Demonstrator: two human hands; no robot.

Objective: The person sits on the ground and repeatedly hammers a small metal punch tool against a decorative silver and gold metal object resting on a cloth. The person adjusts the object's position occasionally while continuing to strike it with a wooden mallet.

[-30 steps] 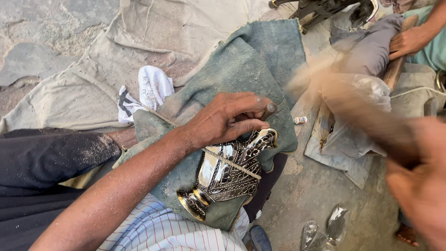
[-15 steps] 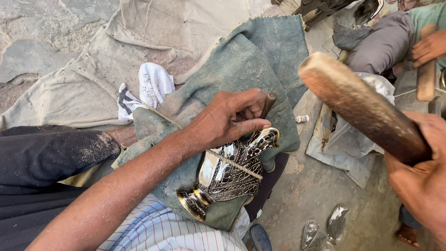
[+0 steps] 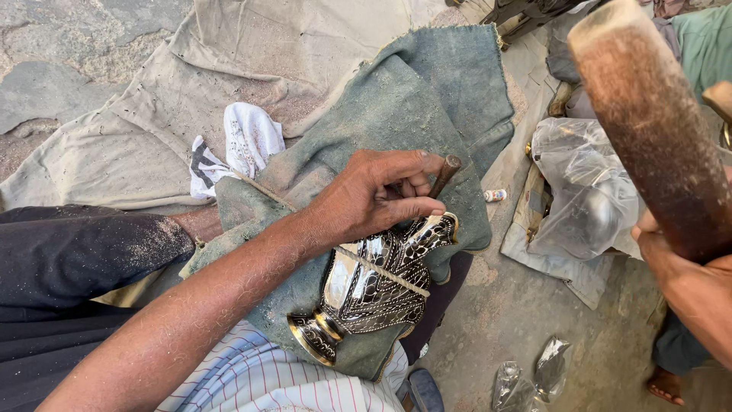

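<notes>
Head view here, looking straight down at your lap. Your left hand [image 3: 374, 200] is sitting on top of a shiny engraved metal vase [image 3: 374, 286], fingers pinched tight around a thin dark chisel [image 3: 444, 175] that's leaning at a tilt with its upper end poking out above your knuckles. The tip is buried behind your fingers, so you can't really tell where it's touching the vase. The vase is lying on its side on a dusty green cloth [image 3: 427, 99] draped over your lap, foot toward you, neck pointing away, with a light cord running across its body. Your palm is covering part of the neck end.

Your right hand [image 3: 682, 278] is getting cut off by the right edge of the frame; it's wrapped shut around a fat brown wooden mallet [image 3: 652, 122], which is raised high and close to the camera, so it's looking huge and a bit soft. It's well apart from the chisel.

Off to the side, a crumpled clear plastic bag [image 3: 583, 191] is lying on the ground, contents hard to make out, and a white rag [image 3: 240, 145] is lying on the beige sheet [image 3: 114, 145].
</notes>
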